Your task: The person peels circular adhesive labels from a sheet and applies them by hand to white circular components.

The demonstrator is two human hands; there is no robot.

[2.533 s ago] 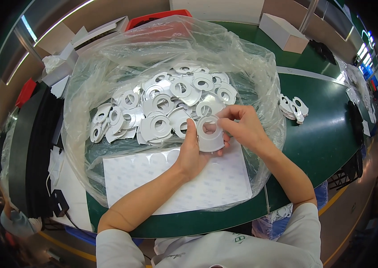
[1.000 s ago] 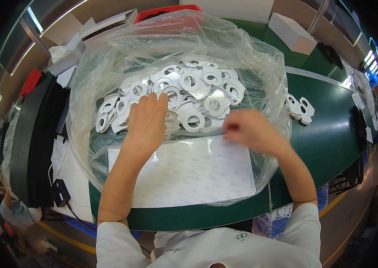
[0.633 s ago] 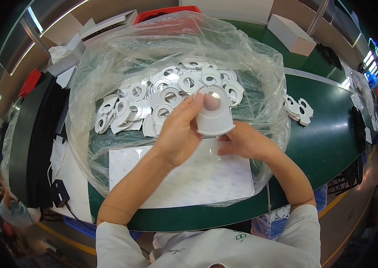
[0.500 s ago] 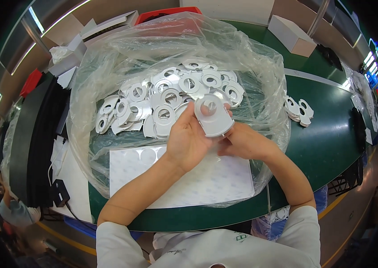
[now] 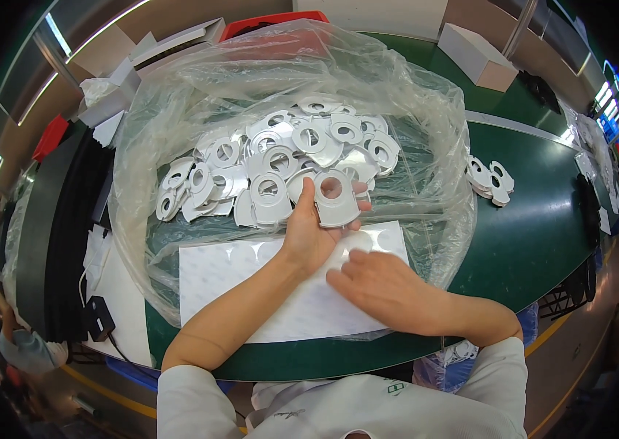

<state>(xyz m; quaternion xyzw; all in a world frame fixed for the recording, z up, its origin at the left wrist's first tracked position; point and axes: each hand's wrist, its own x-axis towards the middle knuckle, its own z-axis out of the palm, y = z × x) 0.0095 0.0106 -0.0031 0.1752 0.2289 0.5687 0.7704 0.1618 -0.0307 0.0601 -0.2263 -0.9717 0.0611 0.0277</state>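
My left hand holds one flat white plastic part with a round hole, thumb on its near edge, above the far edge of a white sheet of round stickers. My right hand rests fingers-down on that sheet, fingertips near one of the round stickers. Just beyond lies a heap of several like white parts inside a large clear plastic bag spread open on the green table.
A small stack of the same white parts lies on the table right of the bag. A white box stands at the back right, cardboard and a red bin at the back. Black trays line the left.
My left hand reached into the heap, picked out one white part and brought it near. My right hand dropped onto the sticker sheet.
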